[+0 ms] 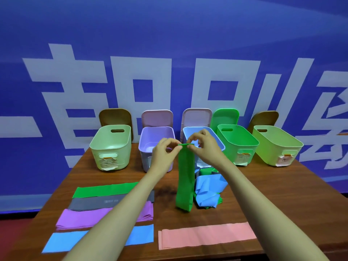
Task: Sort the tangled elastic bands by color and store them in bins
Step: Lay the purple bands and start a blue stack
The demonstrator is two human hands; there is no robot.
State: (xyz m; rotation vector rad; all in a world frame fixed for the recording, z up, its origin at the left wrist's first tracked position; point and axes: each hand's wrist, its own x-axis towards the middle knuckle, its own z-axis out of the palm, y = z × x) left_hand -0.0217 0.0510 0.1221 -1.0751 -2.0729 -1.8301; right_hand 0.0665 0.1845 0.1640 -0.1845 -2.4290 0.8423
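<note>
Both hands pinch the green band's top edge; it hangs limp, light, stretchy below them.

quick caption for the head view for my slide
Left hand and right hand pinch the top of a hanging green elastic band.

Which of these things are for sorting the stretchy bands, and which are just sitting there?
For the job: hanging green band, pinched by left hand and right hand; tangled pile; flat green band, grey band, purple band, blue band, pink band; pale green bin, lilac bin, blue bin, green bin, lime bin.

Just there: lids leaning behind the bins, blue banner, wooden table.
</note>
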